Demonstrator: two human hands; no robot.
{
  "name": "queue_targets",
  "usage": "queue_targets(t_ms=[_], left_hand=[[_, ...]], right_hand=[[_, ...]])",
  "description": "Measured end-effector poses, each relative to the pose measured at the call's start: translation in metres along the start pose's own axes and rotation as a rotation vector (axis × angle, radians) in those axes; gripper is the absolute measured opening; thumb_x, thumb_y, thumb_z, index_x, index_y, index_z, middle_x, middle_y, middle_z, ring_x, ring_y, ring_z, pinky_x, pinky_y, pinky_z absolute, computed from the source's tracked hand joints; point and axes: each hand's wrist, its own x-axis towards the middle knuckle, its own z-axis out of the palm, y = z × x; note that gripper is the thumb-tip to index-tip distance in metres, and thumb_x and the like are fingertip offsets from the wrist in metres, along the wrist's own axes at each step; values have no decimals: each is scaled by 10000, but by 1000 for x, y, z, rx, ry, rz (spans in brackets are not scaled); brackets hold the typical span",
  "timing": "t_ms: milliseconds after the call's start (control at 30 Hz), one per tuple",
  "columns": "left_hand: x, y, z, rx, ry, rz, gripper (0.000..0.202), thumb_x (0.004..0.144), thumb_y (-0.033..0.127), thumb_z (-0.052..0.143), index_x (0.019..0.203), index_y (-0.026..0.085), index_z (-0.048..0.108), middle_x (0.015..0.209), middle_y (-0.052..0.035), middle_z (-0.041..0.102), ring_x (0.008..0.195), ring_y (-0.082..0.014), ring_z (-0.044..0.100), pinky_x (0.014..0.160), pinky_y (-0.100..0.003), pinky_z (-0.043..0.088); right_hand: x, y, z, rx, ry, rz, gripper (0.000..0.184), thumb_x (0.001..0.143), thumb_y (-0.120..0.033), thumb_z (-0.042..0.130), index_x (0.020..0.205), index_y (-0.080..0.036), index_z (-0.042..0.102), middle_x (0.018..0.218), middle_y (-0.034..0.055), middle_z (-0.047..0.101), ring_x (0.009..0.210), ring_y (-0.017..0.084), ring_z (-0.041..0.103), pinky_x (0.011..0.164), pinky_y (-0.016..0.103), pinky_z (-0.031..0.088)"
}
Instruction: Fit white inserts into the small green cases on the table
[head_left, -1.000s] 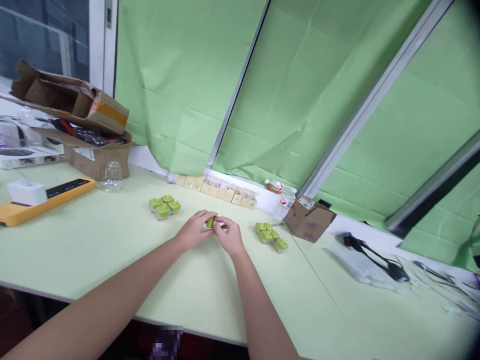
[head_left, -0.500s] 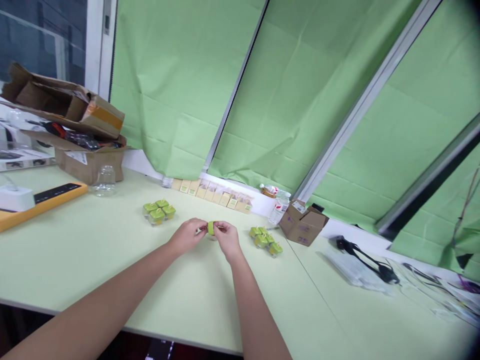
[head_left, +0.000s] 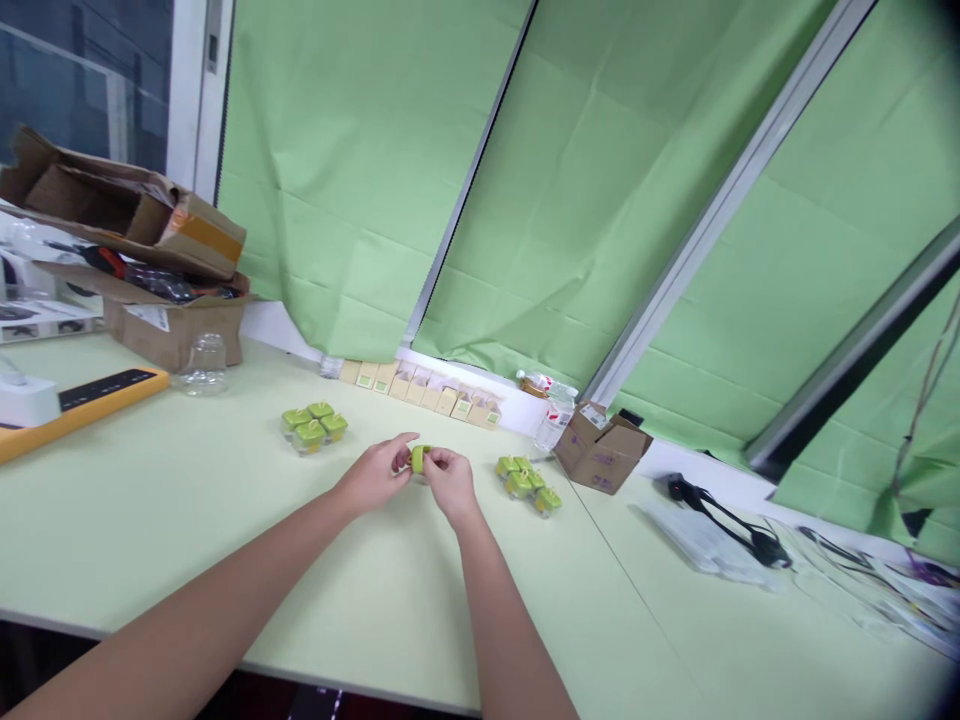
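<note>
A small clear container with a green lid (head_left: 418, 459) is held above the table between my two hands, its lid seen almost edge-on. My right hand (head_left: 451, 487) pinches the lid's right side. My left hand (head_left: 373, 476) is at its left side, index finger lifted and the other fingers curled by the lid's edge; how firmly they grip is hard to see. Left of my hands stands a cluster of green-lidded containers (head_left: 313, 427). To the right is another group of similar containers (head_left: 527, 482).
Small beige boxes (head_left: 431, 388) line the back edge. Plastic bottles (head_left: 553, 420) and an open carton (head_left: 604, 450) stand behind right, cables (head_left: 731, 525) beyond. At left are a clear jar (head_left: 204, 365), an orange-edged power strip (head_left: 112, 390) and stacked cardboard boxes (head_left: 176, 325).
My left index finger has lifted off the lid and straightened. My right hand keeps its pinch. The view has shifted slightly; the other things stay in place.
</note>
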Motion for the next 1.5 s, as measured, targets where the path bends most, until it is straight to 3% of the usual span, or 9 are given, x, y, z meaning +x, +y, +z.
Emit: queue_targets(t_ms=[67, 267, 500, 733, 833, 1033, 1167, 1367, 1500], left_hand=[[-2, 6, -2, 29, -2, 22, 549, 779, 244, 601, 1317, 248, 495, 945, -19, 625, 783, -154, 564, 710, -262, 459], [-3, 12, -8, 71, -21, 55, 488, 795, 244, 597, 1277, 290, 537, 1000, -18, 601, 813, -160, 558, 726, -269, 452], [1, 1, -6, 38, 61, 3, 402, 827, 383, 605, 1205, 253, 561, 1001, -29, 606, 782, -158, 560, 677, -269, 456], [2, -2, -8, -4, 119, -33, 444, 786, 460, 642, 1165, 236, 583, 1011, -35, 628, 761, -156, 564, 662, -275, 478], [2, -2, -8, -2, 122, -30, 444, 786, 458, 641, 1164, 234, 583, 992, -36, 632, 759, -158, 567, 657, -274, 484], [4, -8, -4, -9, 125, -16, 446, 789, 376, 634, 1211, 246, 569, 1096, -48, 638, 830, -170, 593, 706, -279, 497], [4, -11, -3, -17, 113, -21, 456, 790, 329, 619, 1235, 245, 565, 1140, -46, 646, 880, -179, 605, 727, -273, 494], [2, -4, -5, 29, 16, -50, 477, 804, 259, 578, 1281, 272, 558, 853, 5, 668, 747, -153, 602, 708, -253, 474], [0, 0, -3, 99, -14, -38, 482, 804, 222, 565, 1282, 285, 565, 797, 9, 651, 730, -155, 599, 704, -251, 459]], right_hand=[[0, 2, 3, 14, -5, -20, 208, 729, -351, 582, 702, -156, 649, 699, 28, 664, 659, 153, 574, 602, 242, 450], [-4, 2, 11, -68, -22, -115, 173, 802, -330, 521, 763, -176, 590, 743, 24, 644, 677, 152, 593, 632, 256, 468], [-1, -1, -4, -33, 95, -122, 216, 887, -412, 470, 846, -203, 511, 854, 49, 647, 725, 164, 634, 626, 279, 504], [5, 3, -12, 154, 176, -20, 223, 840, -405, 550, 792, -207, 459, 767, 30, 667, 552, 130, 611, 570, 276, 506], [4, -1, -13, 183, 205, -2, 192, 804, -357, 581, 856, -208, 473, 749, 17, 673, 529, 127, 602, 569, 276, 504], [2, -6, -11, 168, 129, -67, 201, 751, -342, 633, 857, -180, 578, 767, 29, 662, 568, 118, 571, 576, 254, 483], [-3, -12, -5, 42, 72, -156, 209, 764, -351, 640, 892, -186, 648, 793, 27, 673, 585, 122, 542, 558, 243, 450], [-13, -23, 2, -356, 50, -338, 187, 820, -308, 550, 860, -253, 725, 791, 8, 693, 604, 151, 513, 652, 282, 428], [-15, -23, 5, -496, 84, -338, 187, 800, -267, 529, 781, -257, 714, 716, 10, 659, 597, 158, 490, 653, 284, 394]])
